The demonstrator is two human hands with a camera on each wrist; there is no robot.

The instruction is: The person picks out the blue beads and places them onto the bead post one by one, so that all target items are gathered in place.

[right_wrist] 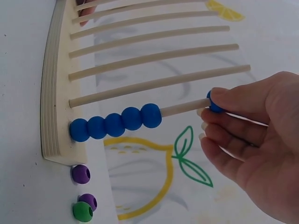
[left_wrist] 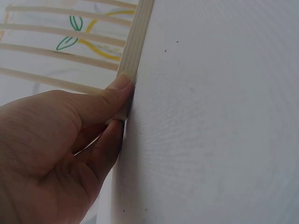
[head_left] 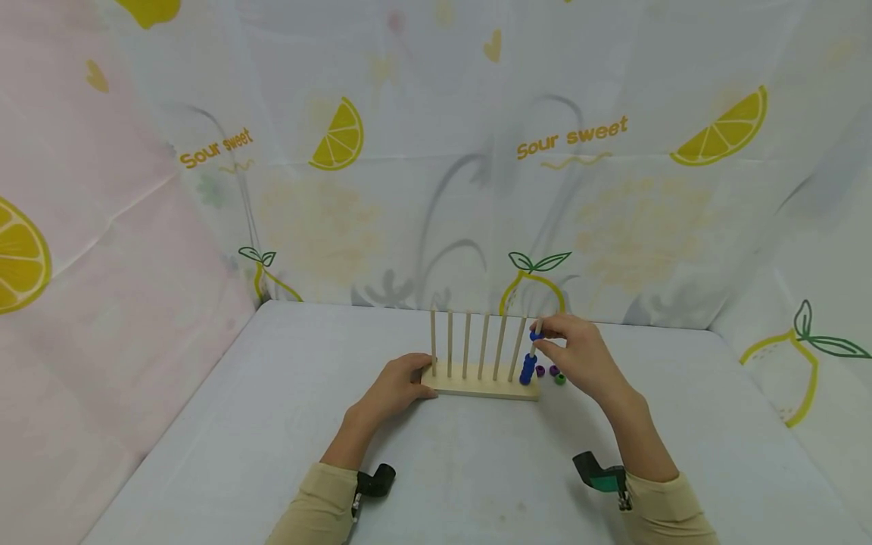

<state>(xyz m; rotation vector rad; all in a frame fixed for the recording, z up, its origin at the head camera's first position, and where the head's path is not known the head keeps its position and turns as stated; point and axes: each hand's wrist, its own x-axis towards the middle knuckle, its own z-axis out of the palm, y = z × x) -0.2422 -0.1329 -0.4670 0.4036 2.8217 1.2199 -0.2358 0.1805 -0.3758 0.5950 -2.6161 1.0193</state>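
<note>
A wooden pegboard (head_left: pixel 477 387) with a row of upright rods stands on the white table. Several blue beads (right_wrist: pixel 115 124) are stacked at the foot of its rightmost rod. Near the top of that same rod, my right hand (head_left: pixel 579 354) pinches another blue bead (right_wrist: pixel 214 101) between thumb and fingers; the rod's tip is hidden by the hand. At the other end, my left hand (head_left: pixel 398 384) grips the base, thumb on its front edge and fingers behind, as the left wrist view shows. The remaining rods (right_wrist: pixel 159 62) are bare.
Two purple beads (right_wrist: pixel 81 174) and a green bead (right_wrist: pixel 82 212) lie on the table (head_left: pixel 477 469) just beyond the base's right end. Behind the table hangs a lemon-print cloth (head_left: pixel 422 227), with more cloth at both sides.
</note>
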